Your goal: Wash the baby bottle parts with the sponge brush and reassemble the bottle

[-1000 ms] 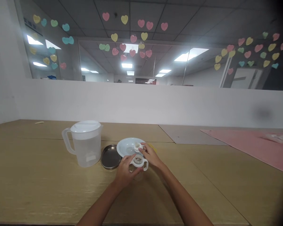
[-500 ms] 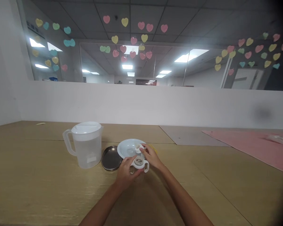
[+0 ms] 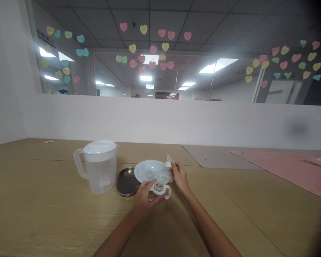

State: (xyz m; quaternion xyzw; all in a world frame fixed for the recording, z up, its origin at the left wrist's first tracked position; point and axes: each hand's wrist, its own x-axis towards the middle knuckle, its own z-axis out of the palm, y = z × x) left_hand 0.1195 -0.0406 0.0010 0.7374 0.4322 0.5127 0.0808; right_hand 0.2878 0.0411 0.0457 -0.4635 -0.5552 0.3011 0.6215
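My left hand point(image 3: 143, 198) is wrapped round a small clear baby bottle with a white handled collar point(image 3: 160, 189), standing on the wooden table point(image 3: 42, 214). My right hand point(image 3: 179, 176) pinches a small clear teat piece point(image 3: 168, 161) and holds it upright just above the right rim of a pale blue bowl point(image 3: 149, 169). A thin clear part lies inside the bowl.
A lidded translucent pitcher with water point(image 3: 99, 166) stands to the left. A round metal lid point(image 3: 126, 182) lies between the pitcher and the bowl. A pink mat point(image 3: 289, 167) covers the right part of the table. A white partition wall runs along the back.
My right hand has lifted the teat piece off the bottle's collar and moved it up and to the right. My left hand stays on the bottle.
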